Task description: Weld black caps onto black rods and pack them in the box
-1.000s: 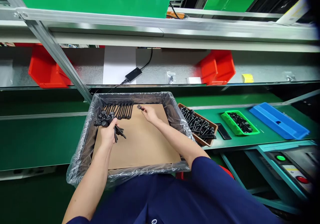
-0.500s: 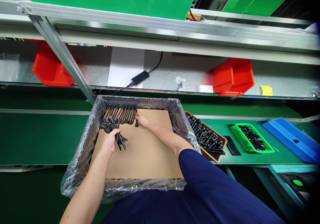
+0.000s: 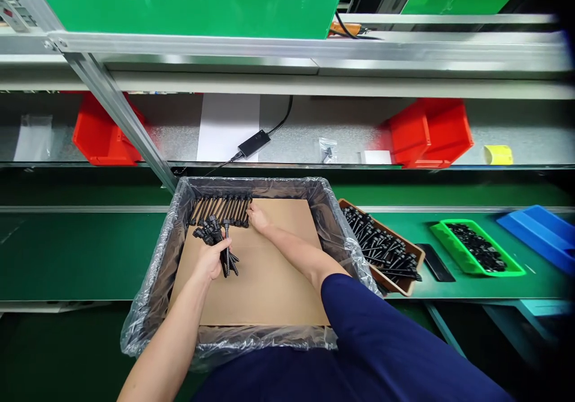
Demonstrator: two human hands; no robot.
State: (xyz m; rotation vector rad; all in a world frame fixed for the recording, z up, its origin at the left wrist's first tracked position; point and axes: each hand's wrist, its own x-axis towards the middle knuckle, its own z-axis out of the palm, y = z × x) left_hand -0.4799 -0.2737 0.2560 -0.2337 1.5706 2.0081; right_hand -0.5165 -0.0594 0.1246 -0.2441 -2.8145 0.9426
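Observation:
A plastic-lined box [image 3: 177, 222] holds a brown cardboard sheet [image 3: 269, 276]. Along its far edge lies a neat row of black bolt-like parts [image 3: 220, 209]. My left hand [image 3: 210, 260] is closed round a bunch of the same black parts [image 3: 218, 237], held upright over the left of the sheet. My right hand [image 3: 258, 216] reaches to the right end of the row, fingers pinched at the last part there.
A brown tray of black parts [image 3: 381, 247] sits right of the box, then a flat black piece [image 3: 435, 262], a green tray of small black pieces [image 3: 476, 247] and a blue tray [image 3: 543, 234]. Red bins [image 3: 431, 132] and a power adapter [image 3: 254, 143] stand on the back shelf.
My right hand carried one black part to the right end of the row and lowered it there. My left hand stayed put with its bunch. The view shifted slightly.

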